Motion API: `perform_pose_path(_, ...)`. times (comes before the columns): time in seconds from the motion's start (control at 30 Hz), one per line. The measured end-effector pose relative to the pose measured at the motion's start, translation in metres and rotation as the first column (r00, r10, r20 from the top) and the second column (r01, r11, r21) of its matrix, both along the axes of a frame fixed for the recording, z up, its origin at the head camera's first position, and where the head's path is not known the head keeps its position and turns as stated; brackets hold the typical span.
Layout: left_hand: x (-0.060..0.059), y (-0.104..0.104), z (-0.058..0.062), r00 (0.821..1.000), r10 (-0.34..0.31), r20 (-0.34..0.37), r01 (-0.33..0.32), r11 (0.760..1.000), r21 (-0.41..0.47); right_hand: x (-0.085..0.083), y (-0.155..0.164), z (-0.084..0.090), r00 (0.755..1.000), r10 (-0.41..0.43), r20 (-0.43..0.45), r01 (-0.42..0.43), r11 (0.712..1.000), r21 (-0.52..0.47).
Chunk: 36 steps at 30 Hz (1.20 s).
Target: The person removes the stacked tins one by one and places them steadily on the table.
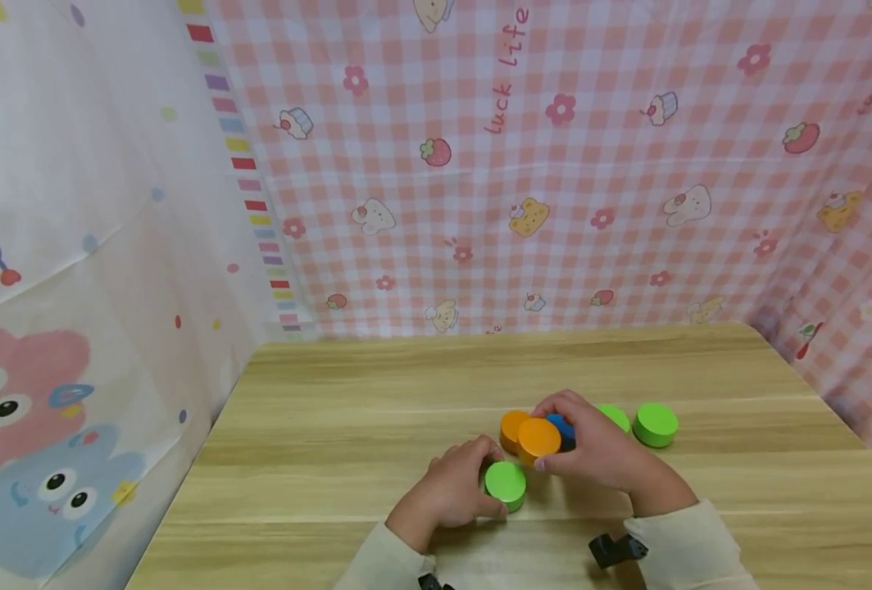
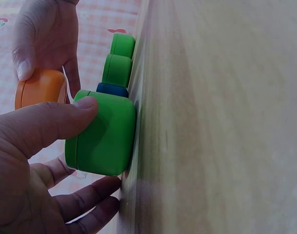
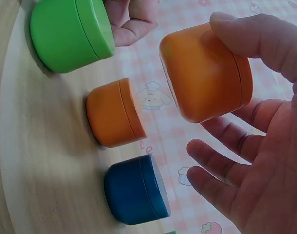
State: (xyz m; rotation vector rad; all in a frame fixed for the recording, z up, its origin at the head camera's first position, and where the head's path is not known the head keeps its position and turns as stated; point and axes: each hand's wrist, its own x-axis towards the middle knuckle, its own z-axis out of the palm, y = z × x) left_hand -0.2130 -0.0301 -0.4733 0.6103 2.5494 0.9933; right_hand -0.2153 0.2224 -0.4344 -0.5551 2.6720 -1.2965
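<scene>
Two hands work near the table's [image 1: 347, 385] front edge. Left hand [image 1: 451, 492] grips a green jar [image 1: 506, 483]; right hand [image 1: 601, 451] pinches a lifted orange jar [image 1: 538, 439] beside another orange jar [image 1: 511, 426].

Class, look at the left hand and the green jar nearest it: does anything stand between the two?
Nothing does. The left hand already grips the green jar on the table, thumb pressed on its side. The right hand holds an orange jar lifted alongside, not between them.
</scene>
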Motion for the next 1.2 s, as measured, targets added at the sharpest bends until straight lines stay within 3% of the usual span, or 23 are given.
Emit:
perform_pose_path(0.33,0.0,0.0,0.001,1.0,0.004,-0.014,-0.004,1.0,0.002,-0.003,0.008,-0.001,0.999,-0.038,0.003,0.038,0.999,-0.037)
perform_pose_path(1.2,0.001,0.002,0.001,1.0,0.001,-0.016,-0.001,1.0,-0.015,-0.003,0.029,-0.002,0.994,-0.101,-0.048,0.1,0.995,-0.019)
